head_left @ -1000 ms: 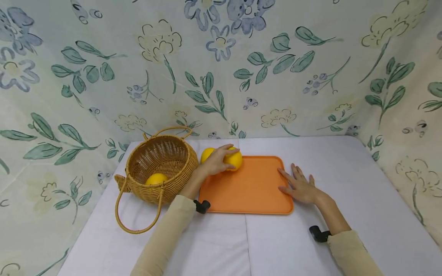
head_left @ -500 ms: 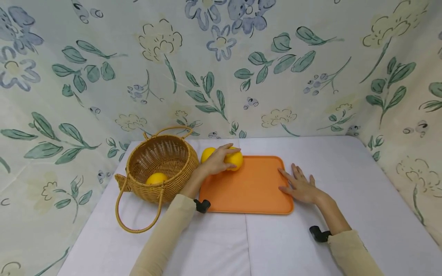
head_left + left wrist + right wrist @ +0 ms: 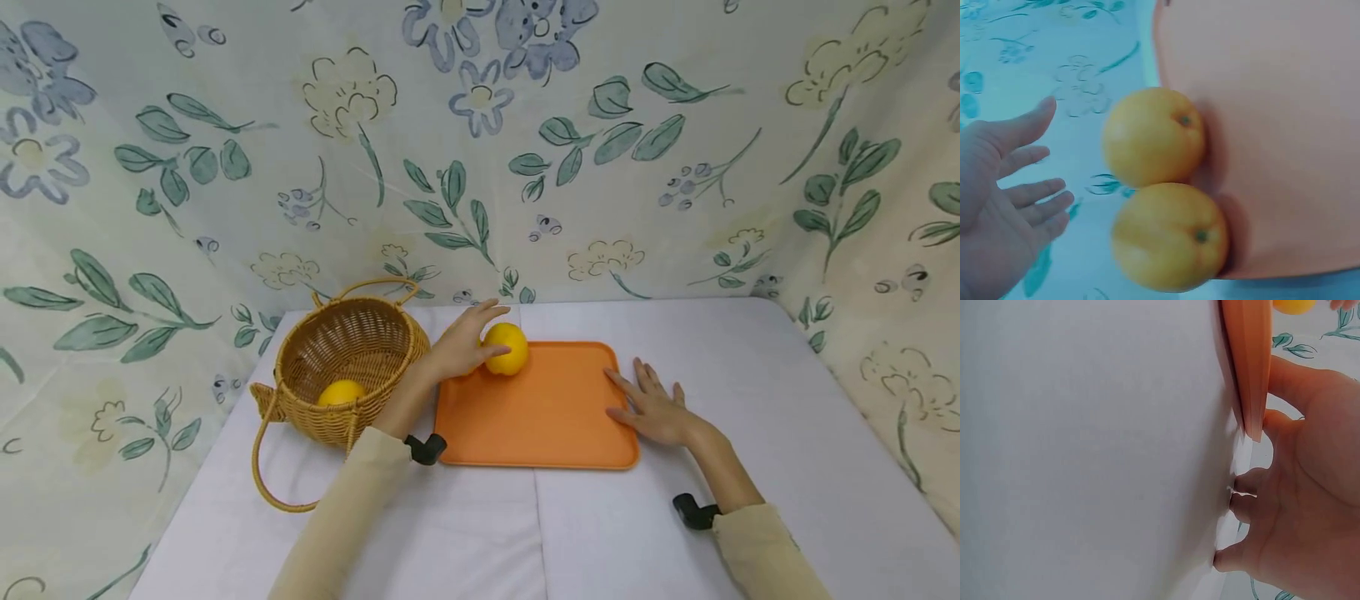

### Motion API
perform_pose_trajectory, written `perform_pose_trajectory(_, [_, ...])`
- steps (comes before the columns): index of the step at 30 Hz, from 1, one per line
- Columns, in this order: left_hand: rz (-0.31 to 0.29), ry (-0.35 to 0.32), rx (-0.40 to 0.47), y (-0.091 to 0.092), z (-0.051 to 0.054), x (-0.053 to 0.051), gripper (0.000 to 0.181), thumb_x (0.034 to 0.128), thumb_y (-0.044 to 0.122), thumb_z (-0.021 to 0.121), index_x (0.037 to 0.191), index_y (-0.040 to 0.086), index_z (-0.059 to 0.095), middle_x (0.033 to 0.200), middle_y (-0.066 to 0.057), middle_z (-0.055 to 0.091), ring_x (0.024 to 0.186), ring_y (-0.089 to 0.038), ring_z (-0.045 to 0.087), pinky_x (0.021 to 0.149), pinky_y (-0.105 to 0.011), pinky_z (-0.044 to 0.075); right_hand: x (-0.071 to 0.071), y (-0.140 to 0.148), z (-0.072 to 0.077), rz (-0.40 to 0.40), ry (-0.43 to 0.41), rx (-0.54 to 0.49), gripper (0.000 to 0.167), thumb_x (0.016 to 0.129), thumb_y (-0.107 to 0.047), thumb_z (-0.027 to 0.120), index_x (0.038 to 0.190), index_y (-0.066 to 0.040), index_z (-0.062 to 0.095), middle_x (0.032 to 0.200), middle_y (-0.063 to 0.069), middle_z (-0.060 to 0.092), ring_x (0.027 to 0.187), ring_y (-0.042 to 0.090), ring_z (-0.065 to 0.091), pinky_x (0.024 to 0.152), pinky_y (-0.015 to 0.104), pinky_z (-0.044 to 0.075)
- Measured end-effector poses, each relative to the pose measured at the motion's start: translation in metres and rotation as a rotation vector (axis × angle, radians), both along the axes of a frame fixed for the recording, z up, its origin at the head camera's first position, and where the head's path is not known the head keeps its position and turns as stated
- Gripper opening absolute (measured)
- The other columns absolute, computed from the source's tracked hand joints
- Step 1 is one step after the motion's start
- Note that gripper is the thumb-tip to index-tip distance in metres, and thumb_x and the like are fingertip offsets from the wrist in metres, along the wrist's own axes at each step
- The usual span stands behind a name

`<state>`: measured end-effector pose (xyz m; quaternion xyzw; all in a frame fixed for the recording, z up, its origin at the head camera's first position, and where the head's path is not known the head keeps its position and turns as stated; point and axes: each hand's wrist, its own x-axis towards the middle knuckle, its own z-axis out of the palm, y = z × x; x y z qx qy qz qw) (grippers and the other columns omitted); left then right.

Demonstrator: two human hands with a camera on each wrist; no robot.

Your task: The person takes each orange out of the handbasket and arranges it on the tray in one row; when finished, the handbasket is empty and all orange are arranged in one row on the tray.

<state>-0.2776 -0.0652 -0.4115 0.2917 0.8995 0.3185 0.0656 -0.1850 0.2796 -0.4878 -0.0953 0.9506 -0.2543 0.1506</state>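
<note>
Two oranges sit side by side at the far left corner of an orange tray. In the left wrist view the first orange and the second orange touch each other. My left hand is spread and apart from them, just to their left, and hides most of one in the head view. The other orange shows beyond my thumb. At the tray's right edge, my right hand rests with its thumb and a finger against the rim, other fingertips on the cloth.
A round wicker basket stands left of the tray, its near handle hanging onto the table. Inside it lies another orange. White cloth covers the table, and a floral curtain hangs behind.
My left hand has let go of the orange and drawn back a little to the left, its fingers opening. The oranges, tray and right hand have stayed in place.
</note>
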Motion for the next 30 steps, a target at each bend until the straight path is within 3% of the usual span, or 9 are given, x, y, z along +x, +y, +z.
perform_pose_trajectory(8, [0.059, -0.011, 0.146, -0.036, 0.045, 0.027, 0.059, 0.1007, 0.027, 0.069, 0.153, 0.011, 0.048, 0.166, -0.010, 0.037, 0.156, -0.033, 0.032, 0.126, -0.055, 0.030, 0.000, -0.001, 0.001, -0.003, -0.003, 0.015, 0.077, 0.103, -0.048, 0.056, 0.164, -0.011, 0.025, 0.167, 0.038, -0.006, 0.154, 0.059, -0.007, 0.110, 0.084, -0.012])
perform_pose_trajectory(13, [0.095, 0.005, 0.178, -0.060, 0.071, 0.046, 0.058, 0.1005, 0.030, 0.069, 0.152, 0.014, 0.050, 0.163, -0.006, 0.043, 0.154, -0.028, 0.035, 0.125, -0.053, 0.033, 0.001, 0.000, 0.001, -0.001, -0.006, -0.002, 0.077, 0.104, -0.047, 0.057, 0.164, -0.010, 0.025, 0.167, 0.038, -0.008, 0.153, 0.059, -0.008, 0.110, 0.084, -0.014])
perform_pose_trajectory(18, [0.146, 0.002, 0.198, -0.087, 0.088, 0.054, 0.059, 0.1012, 0.034, 0.068, 0.154, 0.018, 0.048, 0.162, -0.006, 0.044, 0.154, -0.029, 0.036, 0.122, -0.056, 0.036, 0.001, 0.001, 0.001, 0.004, -0.002, -0.010, 0.078, 0.103, -0.048, 0.057, 0.164, -0.010, 0.025, 0.167, 0.038, -0.008, 0.153, 0.059, -0.009, 0.109, 0.085, -0.014])
perform_pose_trajectory(23, [0.236, -0.056, 0.206, -0.110, 0.087, 0.050, 0.054, 0.1030, 0.036, 0.064, 0.153, 0.020, 0.050, 0.158, -0.010, 0.048, 0.141, -0.033, 0.049, 0.113, -0.057, 0.045, 0.000, 0.002, 0.001, 0.004, -0.005, -0.004, 0.079, 0.103, -0.049, 0.057, 0.164, -0.010, 0.024, 0.167, 0.038, -0.008, 0.153, 0.059, -0.009, 0.110, 0.085, -0.013])
perform_pose_trajectory(26, [0.265, -0.103, 0.201, -0.121, 0.078, 0.045, 0.050, 0.1039, 0.032, 0.064, 0.150, 0.018, 0.052, 0.150, -0.014, 0.054, 0.131, -0.036, 0.056, 0.104, -0.054, 0.051, 0.000, 0.001, 0.000, 0.002, -0.010, -0.004, 0.079, 0.103, -0.049, 0.057, 0.164, -0.010, 0.025, 0.166, 0.038, -0.008, 0.153, 0.059, -0.009, 0.110, 0.085, -0.013])
perform_pose_trajectory(30, [0.292, -0.135, 0.197, -0.134, 0.064, 0.042, 0.046, 0.1043, 0.030, 0.063, 0.147, 0.013, 0.055, 0.140, -0.017, 0.061, 0.130, -0.036, 0.056, 0.103, -0.050, 0.052, -0.001, 0.000, 0.000, -0.004, -0.011, 0.000, 0.079, 0.103, -0.049, 0.058, 0.164, -0.010, 0.025, 0.167, 0.038, -0.008, 0.153, 0.059, -0.009, 0.110, 0.084, -0.014])
